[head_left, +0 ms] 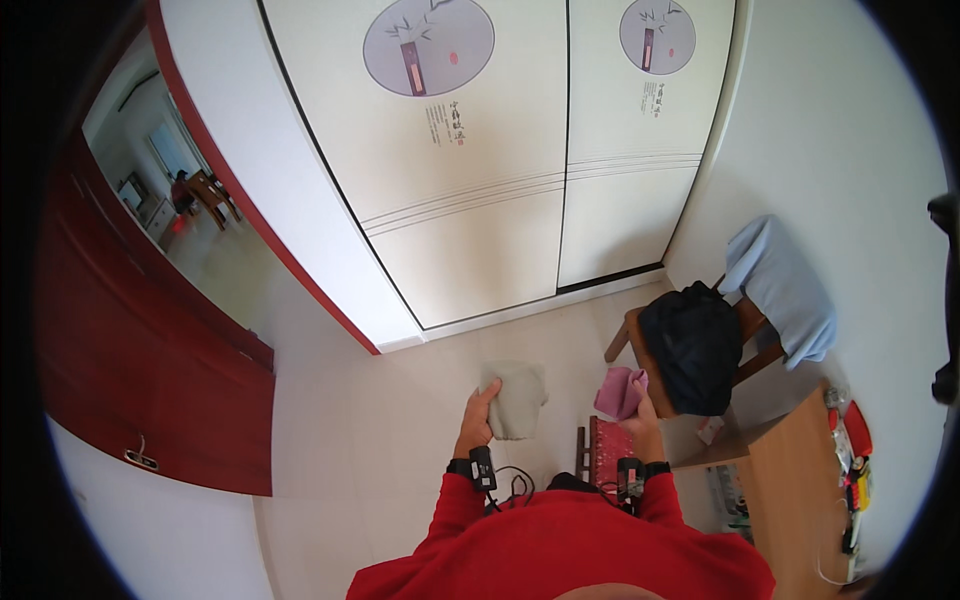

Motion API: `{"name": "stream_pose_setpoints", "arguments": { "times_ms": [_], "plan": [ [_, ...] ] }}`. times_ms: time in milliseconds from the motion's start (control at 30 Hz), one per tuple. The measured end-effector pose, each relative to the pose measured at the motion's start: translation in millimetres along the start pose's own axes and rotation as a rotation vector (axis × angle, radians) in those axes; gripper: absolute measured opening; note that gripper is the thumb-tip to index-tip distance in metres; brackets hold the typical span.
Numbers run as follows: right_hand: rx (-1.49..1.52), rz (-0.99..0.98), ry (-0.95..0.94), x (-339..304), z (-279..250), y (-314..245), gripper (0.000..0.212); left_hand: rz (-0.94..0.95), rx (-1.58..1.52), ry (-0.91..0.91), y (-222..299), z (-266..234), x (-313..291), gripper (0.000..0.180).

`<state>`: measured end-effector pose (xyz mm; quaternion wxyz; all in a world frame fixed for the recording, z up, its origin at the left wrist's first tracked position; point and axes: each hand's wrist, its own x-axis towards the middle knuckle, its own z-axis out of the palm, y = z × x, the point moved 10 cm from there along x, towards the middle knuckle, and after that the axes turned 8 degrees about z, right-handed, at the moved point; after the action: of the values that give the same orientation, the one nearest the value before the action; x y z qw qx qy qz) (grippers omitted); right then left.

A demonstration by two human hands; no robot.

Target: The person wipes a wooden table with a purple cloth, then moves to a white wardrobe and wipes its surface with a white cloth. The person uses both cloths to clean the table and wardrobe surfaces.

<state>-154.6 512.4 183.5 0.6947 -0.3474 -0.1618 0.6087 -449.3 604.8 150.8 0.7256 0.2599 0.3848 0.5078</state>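
My left hand point(477, 418) grips a folded pale grey cloth point(517, 402) by its left edge, thumb on top. The cloth hangs fairly flat above the floor. My right hand point(646, 420) is closed on a smaller folded pink-purple cloth point(618, 393), held beside the chair. The two cloths are apart, with a gap between them. Both my wrists wear black straps with small devices, and a dark cable loops near the left one.
A wooden chair point(618, 338) bears a dark garment point(692, 345), with a light blue cloth point(780, 290) over its back. On the right, a desk point(800, 470) holds small items. Ahead stands a cream wardrobe point(480, 260); left, a red door point(150, 330). A person point(182, 195) is beyond the doorway.
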Motion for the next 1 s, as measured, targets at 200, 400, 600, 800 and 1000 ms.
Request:
{"name": "stream_pose_setpoints", "arguments": {
  "times_ms": [200, 400, 600, 800, 1000],
  "plan": [
    [0.460, 0.421, 0.383, 71, -91, 88, 0.031, 0.030, 0.117, 0.014, 26, -4, 19, 0.052],
    [0.460, 0.415, 0.199, 147, -60, 83, 0.033, 0.179, 0.090, -0.002, 72, 24, 60, 0.057],
    [0.358, 0.387, 0.164, 224, -32, 42, 0.037, 0.330, 0.310, 0.012, 105, 71, 116, 0.060],
    [0.345, 0.410, 0.044, 283, -18, 12, 0.037, 0.254, 0.454, -0.135, 84, 99, 176, 0.031],
    [0.302, 0.438, -0.182, 300, 38, -11, 0.040, 0.220, 0.457, 0.007, 67, 105, 206, 0.032]
  ]
}}
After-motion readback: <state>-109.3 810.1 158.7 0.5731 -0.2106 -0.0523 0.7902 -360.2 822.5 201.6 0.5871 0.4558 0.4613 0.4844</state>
